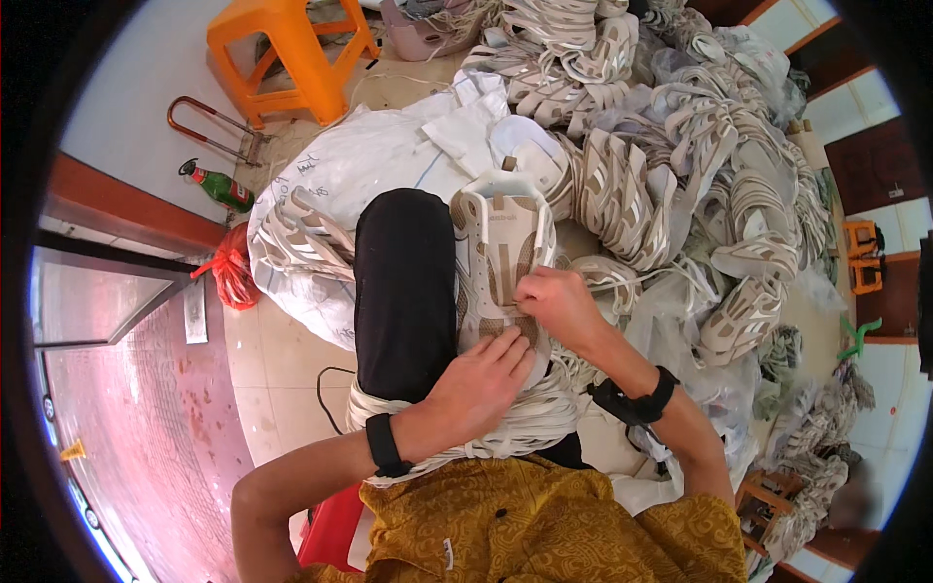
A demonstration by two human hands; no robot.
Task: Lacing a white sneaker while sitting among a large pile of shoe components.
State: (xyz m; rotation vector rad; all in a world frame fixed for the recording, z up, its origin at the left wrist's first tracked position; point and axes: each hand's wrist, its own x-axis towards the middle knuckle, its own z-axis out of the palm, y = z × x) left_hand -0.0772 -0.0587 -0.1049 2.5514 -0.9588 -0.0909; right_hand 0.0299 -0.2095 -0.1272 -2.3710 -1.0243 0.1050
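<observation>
Beige-and-white mesh shoe upper (pixel 502 228): lying on the lap, toe end toward the body, just right of black cloth-covered leg (pixel 405 291).
Bare left hand (pixel 483 379): opened out, fingers laid over toe end, apparently steadying.
Bare right hand (pixel 564 303): closed in a pinch at right lacing edge, gripping something too small to tell.
Lacing: probably in hand, low down near the toe.
Next pull: likely calls for drawing cord snug, toe end kept pinned.
White cord bundle (pixel 525 420): heaped across the lap.
White plastic sack (pixel 389 141): spread on floor, topped with stacked matching uppers (pixel 309 233); inside hidden.
Knotted red plastic bag (pixel 236 282): filled, cannot tell with what.
Dusty-pink plastic basin (pixel 413 37): holding pale strands, cut off by top edge.
</observation>
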